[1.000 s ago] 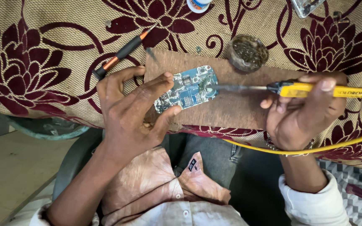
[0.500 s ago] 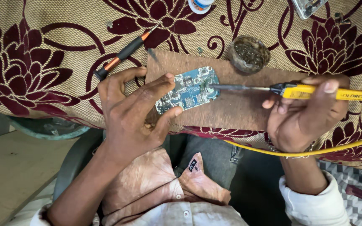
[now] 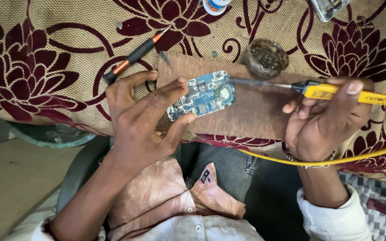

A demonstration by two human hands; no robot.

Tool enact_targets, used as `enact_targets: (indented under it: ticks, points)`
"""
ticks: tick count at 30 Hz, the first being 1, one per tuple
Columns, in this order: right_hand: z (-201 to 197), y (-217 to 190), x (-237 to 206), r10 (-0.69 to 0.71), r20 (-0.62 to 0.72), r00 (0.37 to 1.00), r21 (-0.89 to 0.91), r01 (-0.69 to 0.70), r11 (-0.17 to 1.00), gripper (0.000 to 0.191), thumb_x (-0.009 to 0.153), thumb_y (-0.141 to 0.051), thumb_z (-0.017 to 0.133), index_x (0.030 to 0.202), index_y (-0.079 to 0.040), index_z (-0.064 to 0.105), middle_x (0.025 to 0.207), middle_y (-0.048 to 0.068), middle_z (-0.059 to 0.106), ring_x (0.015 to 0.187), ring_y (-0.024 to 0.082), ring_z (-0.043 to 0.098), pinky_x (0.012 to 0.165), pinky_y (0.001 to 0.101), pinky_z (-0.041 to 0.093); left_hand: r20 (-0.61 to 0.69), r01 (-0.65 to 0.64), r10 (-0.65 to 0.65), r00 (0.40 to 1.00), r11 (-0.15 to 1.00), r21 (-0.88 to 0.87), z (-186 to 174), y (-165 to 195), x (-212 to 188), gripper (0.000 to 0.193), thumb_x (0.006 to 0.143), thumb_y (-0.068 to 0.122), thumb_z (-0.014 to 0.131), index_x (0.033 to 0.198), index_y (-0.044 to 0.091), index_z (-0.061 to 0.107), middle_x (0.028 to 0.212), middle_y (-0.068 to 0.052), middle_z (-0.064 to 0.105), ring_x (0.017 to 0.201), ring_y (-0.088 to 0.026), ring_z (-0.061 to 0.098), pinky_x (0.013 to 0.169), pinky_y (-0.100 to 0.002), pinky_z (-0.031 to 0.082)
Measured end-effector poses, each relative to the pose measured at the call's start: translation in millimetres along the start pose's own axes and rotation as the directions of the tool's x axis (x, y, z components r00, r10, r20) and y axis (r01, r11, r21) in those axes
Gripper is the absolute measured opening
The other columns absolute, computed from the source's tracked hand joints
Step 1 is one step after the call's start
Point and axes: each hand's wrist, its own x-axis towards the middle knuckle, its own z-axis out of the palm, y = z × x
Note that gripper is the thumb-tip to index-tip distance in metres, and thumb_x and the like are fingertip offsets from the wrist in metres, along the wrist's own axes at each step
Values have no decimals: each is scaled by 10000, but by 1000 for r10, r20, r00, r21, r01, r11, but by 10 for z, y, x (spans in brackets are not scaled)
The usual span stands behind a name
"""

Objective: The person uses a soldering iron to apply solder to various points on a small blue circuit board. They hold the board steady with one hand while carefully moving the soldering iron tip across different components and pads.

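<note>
two bare hands worked over a small blue circuit board (image 3: 201,94) on a worn brown wooden slab (image 3: 251,111), seen from the head camera. the left hand (image 3: 141,122) pinned the board at its near end, thumb and fingers clamped on its edges. the right hand (image 3: 325,116) had its fingers wrapped tight round a yellow-handled soldering iron (image 3: 336,91), the thin metal tip lying at the board's far edge, just by a round silvery part. the step in hand looked like soldering a joint there; the next move seemed to call for a steady tip and a still board. a yellow cord (image 3: 336,158) curved below the wrist. a black-and-orange screwdriver (image 3: 135,56) lay on the plush, flowered maroon cloth (image 3: 45,67), and a round, crusted flux tin (image 3: 266,58) sat beside the slab.
</note>
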Motion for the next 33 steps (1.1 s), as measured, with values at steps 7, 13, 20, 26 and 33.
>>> enact_targets:
  ticks: [7,13,20,26,33]
  points:
    - [24,-47,13,10,9,1000,56,-11,998,430,1229,-335,583,989,20,553,645,139,560,461,173,545,464,342,543,5,-4,4,1000,1000,13,-6,2,2,444,932,361,855,1254,95,707,1226,-30,780,1252,-278,541,1070,-422,301]
    - [53,-38,10,0,5,1000,-12,0,1000,402,1217,-305,592,1001,32,558,700,194,582,471,176,549,461,346,546,8,-2,2,1000,1000,9,-32,20,14,431,929,338,859,1248,94,703,1247,-29,771,1244,-284,543,1065,-428,306]
    - [45,-56,42,18,-6,1000,45,-17,999,382,1203,-295,569,1003,31,575,651,147,558,480,168,570,464,328,554,7,-3,3,1000,1000,6,-50,40,26,429,937,336,854,1258,98,695,1250,-24,770,1245,-286,544,1064,-425,310]
    - [28,-22,25,-15,37,999,-2,15,1000,437,1247,-303,577,958,24,557,661,166,563,478,180,562,473,345,564,6,-12,12,1000,1000,18,-34,21,23,442,938,354,854,1259,95,696,1246,-22,767,1238,-287,550,1055,-430,308]
    - [-11,-26,11,-20,5,1000,65,19,998,417,1235,-329,585,1023,30,570,654,160,560,491,187,565,503,356,573,6,-7,7,1000,1000,9,-40,29,23,439,936,354,854,1253,93,699,1250,-21,767,1232,-291,553,1057,-428,309]
